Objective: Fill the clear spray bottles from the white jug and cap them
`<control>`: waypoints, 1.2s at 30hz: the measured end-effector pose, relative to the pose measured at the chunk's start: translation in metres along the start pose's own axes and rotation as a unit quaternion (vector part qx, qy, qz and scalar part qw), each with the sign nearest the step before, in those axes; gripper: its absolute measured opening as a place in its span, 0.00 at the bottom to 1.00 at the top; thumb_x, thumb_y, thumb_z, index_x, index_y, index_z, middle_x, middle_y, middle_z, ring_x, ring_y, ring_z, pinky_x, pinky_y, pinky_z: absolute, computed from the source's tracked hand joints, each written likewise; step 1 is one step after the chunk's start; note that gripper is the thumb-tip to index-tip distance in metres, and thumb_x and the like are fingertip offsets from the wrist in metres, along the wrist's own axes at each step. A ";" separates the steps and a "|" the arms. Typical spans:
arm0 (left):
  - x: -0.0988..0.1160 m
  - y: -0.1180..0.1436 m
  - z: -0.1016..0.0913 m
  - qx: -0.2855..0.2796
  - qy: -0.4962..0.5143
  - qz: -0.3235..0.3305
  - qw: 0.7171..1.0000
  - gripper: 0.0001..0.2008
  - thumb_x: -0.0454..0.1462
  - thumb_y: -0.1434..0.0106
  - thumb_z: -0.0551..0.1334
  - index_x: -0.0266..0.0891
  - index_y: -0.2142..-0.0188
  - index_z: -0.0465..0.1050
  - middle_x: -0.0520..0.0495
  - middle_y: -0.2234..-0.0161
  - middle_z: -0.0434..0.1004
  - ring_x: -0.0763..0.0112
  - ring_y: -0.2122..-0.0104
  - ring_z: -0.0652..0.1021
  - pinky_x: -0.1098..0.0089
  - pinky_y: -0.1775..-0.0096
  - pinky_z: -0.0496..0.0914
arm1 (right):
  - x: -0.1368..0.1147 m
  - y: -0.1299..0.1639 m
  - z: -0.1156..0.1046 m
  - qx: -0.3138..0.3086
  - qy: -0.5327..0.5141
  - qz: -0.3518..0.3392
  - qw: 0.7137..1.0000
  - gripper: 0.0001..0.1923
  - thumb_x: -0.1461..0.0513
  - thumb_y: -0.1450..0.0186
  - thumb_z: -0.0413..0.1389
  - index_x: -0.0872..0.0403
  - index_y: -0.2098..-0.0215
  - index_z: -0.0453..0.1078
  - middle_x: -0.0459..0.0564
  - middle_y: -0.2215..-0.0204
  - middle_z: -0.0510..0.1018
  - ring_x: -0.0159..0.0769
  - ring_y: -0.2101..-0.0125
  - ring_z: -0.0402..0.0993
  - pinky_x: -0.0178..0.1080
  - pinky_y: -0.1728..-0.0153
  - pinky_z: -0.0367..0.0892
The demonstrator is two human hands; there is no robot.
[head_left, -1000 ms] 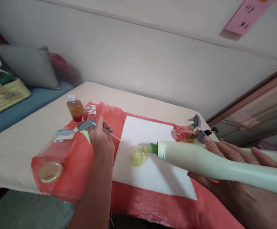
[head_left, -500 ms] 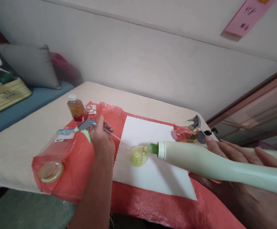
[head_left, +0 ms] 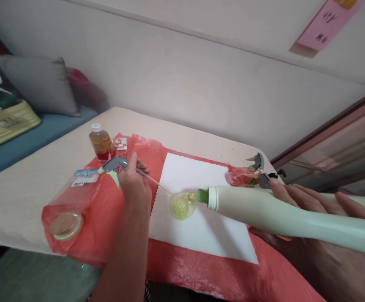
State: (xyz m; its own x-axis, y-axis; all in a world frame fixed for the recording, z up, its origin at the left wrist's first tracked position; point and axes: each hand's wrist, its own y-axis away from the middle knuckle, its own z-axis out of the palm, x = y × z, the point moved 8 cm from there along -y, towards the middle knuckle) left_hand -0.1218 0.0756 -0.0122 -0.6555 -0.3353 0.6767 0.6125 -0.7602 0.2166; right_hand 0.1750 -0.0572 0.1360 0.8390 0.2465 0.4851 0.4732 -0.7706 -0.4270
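Note:
My left hand [head_left: 135,174] is closed around a trigger sprayer head [head_left: 115,163], grey and pale green. Its clear dip tube [head_left: 157,183] slants down toward a small yellow-green transparent bottle [head_left: 182,206]. That bottle rests on a white cloth [head_left: 198,172], its open mouth facing the green spout [head_left: 202,196] of a large pale green bottle [head_left: 261,209]. The large bottle lies almost level in the air, gripped by my right hand [head_left: 321,235]. Spout and mouth look very close; whether they touch, I cannot tell. No flowing liquid can be made out.
A red plastic sheet [head_left: 176,262] lies under the cloth. At left are a bottle of amber liquid [head_left: 100,144], a clear package [head_left: 75,193] and a round lid [head_left: 66,225]. Another sprayer [head_left: 258,162] stands at the right. A wall [head_left: 201,84] closes off the back.

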 end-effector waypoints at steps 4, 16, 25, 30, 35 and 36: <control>0.000 0.000 0.000 0.000 0.002 -0.001 1.000 0.14 0.42 0.48 0.69 0.38 0.75 0.65 0.57 0.80 0.63 0.79 0.81 0.67 0.73 0.76 0.63 | -0.004 0.002 0.004 -0.027 0.072 -0.046 0.996 0.32 0.60 0.32 0.37 0.59 0.30 0.46 0.63 0.49 0.75 0.60 0.50 0.71 0.61 0.50 0.63; 0.000 -0.002 -0.001 0.007 0.007 -0.008 1.000 0.12 0.40 0.47 0.68 0.40 0.77 0.66 0.56 0.81 0.63 0.78 0.81 0.67 0.73 0.77 0.63 | -0.003 0.002 0.005 -0.030 0.089 -0.056 0.994 0.34 0.59 0.31 0.34 0.58 0.29 0.38 0.63 0.47 0.75 0.62 0.48 0.70 0.62 0.51 0.62; 0.000 -0.001 -0.001 0.011 0.008 -0.007 1.000 0.11 0.40 0.48 0.68 0.39 0.76 0.66 0.56 0.80 0.63 0.78 0.80 0.67 0.73 0.77 0.63 | -0.004 0.000 0.001 -0.020 0.092 -0.053 0.994 0.33 0.58 0.32 0.36 0.58 0.30 0.45 0.62 0.48 0.75 0.59 0.50 0.72 0.61 0.50 0.61; -0.001 -0.001 -0.001 0.009 0.007 -0.007 1.000 0.12 0.41 0.49 0.68 0.39 0.76 0.66 0.57 0.81 0.63 0.79 0.81 0.67 0.74 0.77 0.63 | -0.003 -0.002 0.003 -0.032 0.094 -0.049 0.994 0.32 0.57 0.32 0.35 0.57 0.31 0.47 0.61 0.48 0.75 0.59 0.50 0.71 0.60 0.51 0.62; -0.002 -0.001 -0.002 0.011 0.011 -0.006 1.000 0.12 0.41 0.49 0.68 0.39 0.76 0.66 0.56 0.81 0.63 0.78 0.80 0.67 0.73 0.77 0.63 | -0.004 -0.003 -0.001 -0.019 0.092 -0.058 0.994 0.33 0.54 0.32 0.36 0.59 0.32 0.50 0.62 0.49 0.76 0.59 0.52 0.71 0.59 0.53 0.63; -0.002 -0.001 -0.002 0.011 0.012 -0.006 1.000 0.12 0.41 0.48 0.68 0.39 0.76 0.67 0.56 0.81 0.63 0.78 0.80 0.67 0.73 0.77 0.63 | -0.004 -0.004 -0.002 -0.015 0.090 -0.060 0.994 0.33 0.54 0.32 0.36 0.59 0.32 0.50 0.62 0.50 0.76 0.59 0.52 0.72 0.59 0.53 0.63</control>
State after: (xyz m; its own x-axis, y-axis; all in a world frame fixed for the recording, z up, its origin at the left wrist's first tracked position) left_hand -0.1217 0.0762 -0.0150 -0.6733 -0.3388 0.6572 0.6131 -0.7526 0.2401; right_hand 0.1691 -0.0565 0.1369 0.7138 0.2300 0.6615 0.5566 -0.7595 -0.3366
